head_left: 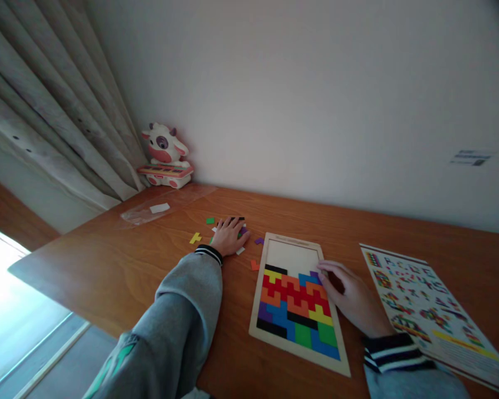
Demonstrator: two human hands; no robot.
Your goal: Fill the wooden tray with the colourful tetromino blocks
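Note:
My left hand (228, 235) lies palm down over a loose group of puzzle pieces, its fingers spread and partly covering them. To its left lies a yellow puzzle piece (195, 238), with a green one (210, 220) behind it. On the right are an orange piece (254, 265) and a small purple piece (259, 241). My right hand (344, 287) is at the right edge of the wooden puzzle board (293, 354), thumb and forefinger curled together at a purple puzzle piece (314, 274). Coloured pieces cover the board's near part; its far part shows bare white.
A printed pattern sheet (424, 299) lies on the wooden table (336, 221) to the right. Clear plastic wrapping (139, 215) with a white label is at the back left. Behind it stands a cow toy with a keyboard (166, 158), beside the curtain (66, 100).

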